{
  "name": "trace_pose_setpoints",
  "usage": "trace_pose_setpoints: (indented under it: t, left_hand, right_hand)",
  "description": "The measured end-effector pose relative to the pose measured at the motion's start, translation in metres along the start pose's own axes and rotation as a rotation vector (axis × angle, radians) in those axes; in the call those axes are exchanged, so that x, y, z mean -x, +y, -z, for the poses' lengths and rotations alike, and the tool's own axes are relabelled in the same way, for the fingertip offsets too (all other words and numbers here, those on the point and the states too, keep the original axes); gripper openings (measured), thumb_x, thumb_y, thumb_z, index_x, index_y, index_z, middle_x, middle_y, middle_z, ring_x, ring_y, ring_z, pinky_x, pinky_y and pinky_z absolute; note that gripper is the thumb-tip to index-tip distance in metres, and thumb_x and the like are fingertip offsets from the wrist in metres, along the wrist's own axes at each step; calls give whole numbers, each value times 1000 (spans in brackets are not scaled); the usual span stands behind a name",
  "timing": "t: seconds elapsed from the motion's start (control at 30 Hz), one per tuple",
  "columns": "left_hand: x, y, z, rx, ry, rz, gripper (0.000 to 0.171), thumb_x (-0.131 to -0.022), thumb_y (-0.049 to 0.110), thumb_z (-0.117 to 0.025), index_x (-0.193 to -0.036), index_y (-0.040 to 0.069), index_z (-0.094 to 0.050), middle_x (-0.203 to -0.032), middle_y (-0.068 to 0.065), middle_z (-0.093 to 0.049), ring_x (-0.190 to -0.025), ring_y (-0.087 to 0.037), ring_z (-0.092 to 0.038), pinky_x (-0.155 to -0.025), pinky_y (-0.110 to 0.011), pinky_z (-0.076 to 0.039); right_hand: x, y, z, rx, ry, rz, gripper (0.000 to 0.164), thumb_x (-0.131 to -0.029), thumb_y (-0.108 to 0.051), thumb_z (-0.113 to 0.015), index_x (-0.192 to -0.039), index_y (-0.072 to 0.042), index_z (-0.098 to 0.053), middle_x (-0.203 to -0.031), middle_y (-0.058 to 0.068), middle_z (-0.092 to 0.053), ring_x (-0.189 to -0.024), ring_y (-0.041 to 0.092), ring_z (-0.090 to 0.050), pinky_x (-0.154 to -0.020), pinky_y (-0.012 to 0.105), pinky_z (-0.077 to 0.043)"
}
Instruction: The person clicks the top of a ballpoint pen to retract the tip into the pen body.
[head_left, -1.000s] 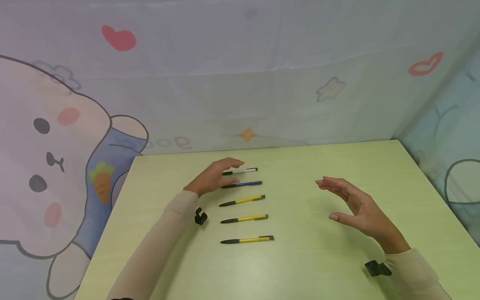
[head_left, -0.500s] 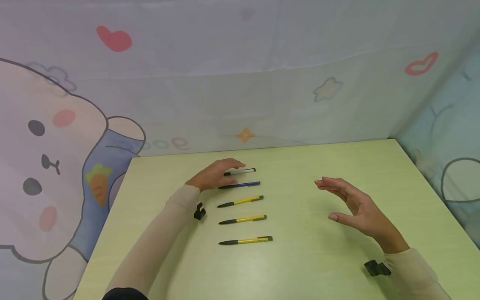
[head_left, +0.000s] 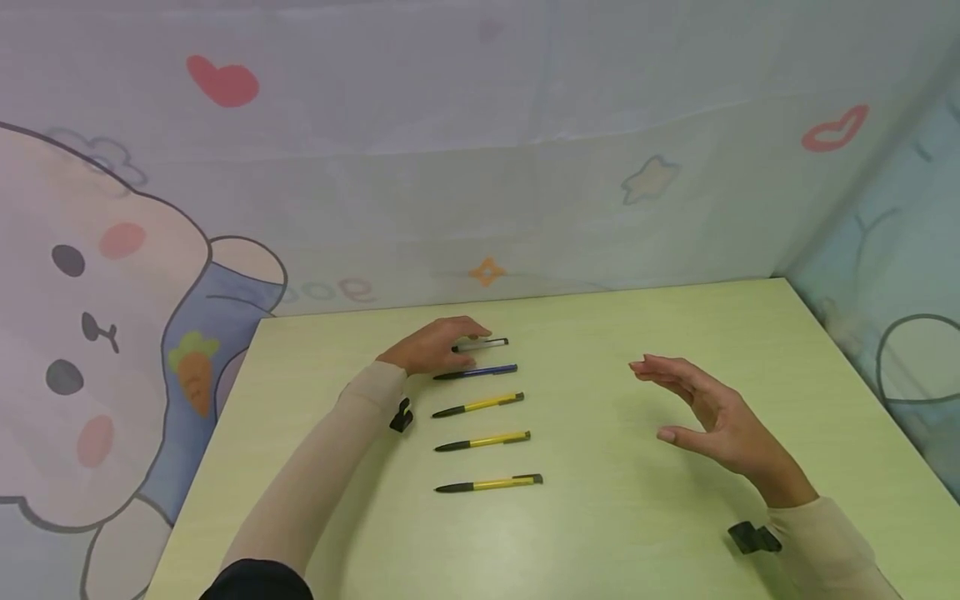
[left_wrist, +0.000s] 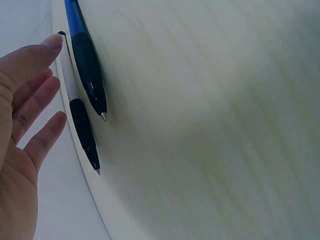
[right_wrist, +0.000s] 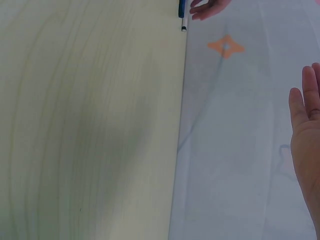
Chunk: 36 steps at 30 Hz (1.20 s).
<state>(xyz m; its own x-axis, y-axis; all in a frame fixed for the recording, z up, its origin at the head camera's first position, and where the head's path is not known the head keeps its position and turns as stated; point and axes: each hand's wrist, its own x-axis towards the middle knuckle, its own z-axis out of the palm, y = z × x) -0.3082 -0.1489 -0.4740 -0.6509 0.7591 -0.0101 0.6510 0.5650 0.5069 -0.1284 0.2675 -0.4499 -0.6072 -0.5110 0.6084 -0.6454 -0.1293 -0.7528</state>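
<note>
Five pens lie in a column on the table, so several in all: a white pen [head_left: 483, 344] farthest back, a blue pen [head_left: 480, 372] before it, then a yellow pen [head_left: 480, 405], a second yellow pen [head_left: 483, 441] and a third yellow pen [head_left: 489, 483] nearest the front. My left hand [head_left: 435, 346] hovers over the grip ends of the white and blue pens, thumb and fingers spread. In the left wrist view its thumb [left_wrist: 37, 57] overlaps the white pen's far end; contact cannot be told. My right hand [head_left: 716, 417] is raised at the right, fingers extended, holding nothing.
The pale yellow-green table [head_left: 600, 517] meets a printed cloth backdrop [head_left: 450, 192] along its back edge. More cloth hangs at the right side. Black clips [head_left: 753, 537] sit at both wrists.
The head view has shifted slightly, so the pens and backdrop sit a little farther left. My left hand moves slightly rightward against the pens. The right hand keeps its pose.
</note>
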Motion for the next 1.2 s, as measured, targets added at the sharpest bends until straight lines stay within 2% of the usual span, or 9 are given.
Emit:
trace_pose_setpoints:
  t: [0.23, 0.43, 0.7, 0.93, 1.2]
  left_hand:
    - [-5, -4, -2, 14, -30, 47, 48, -97, 20, -72, -142, 15, -58, -132, 0, -63, -119, -16, -62, -98, -39, -53]
    - [-10, -8, -2, 4, -42, 48, 45, -97, 21, -71, -141, 15, -60, -127, 1, -65, -115, -15, -63, -95, -36, -55]
    - [-18, -10, -1, -67, -56, -31, 38, -98, 17, -70, -135, 12, -66, -116, 2, -66, -105, -12, -64, -90, -31, -55]
    - [-23, -12, -2, -110, -48, -97, 28, -97, 13, -70, -125, 11, -73, -109, 2, -66, -98, -11, -65, -86, -28, -55]
    - [-29, -15, -6, -114, -35, -105, 20, -96, 15, -71, -116, 16, -77, -104, 5, -66, -91, -8, -61, -81, -27, -54]
  right_hand:
    - [0, -2, 0, -8, 0, 13, 79, -70, 35, -62, -141, 28, -27, -145, 34, -44, -139, 34, -44, -118, 31, -34]
    - [0, 0, 3, -16, -4, 18, 79, -70, 35, -61, -141, 29, -27, -145, 34, -44, -139, 35, -44, -118, 30, -34]
    - [4, 3, 6, -18, -2, 7, 78, -74, 32, -63, -142, 27, -27, -147, 32, -44, -139, 35, -44, -118, 30, -34]
    - [7, 3, 8, -13, 1, 4, 79, -73, 33, -63, -143, 27, -26, -145, 38, -41, -140, 34, -43, -118, 30, -34]
    - [10, 2, 10, -15, 6, 8, 77, -75, 31, -64, -142, 28, -26, -145, 38, -41, -140, 34, -43, -118, 32, -33]
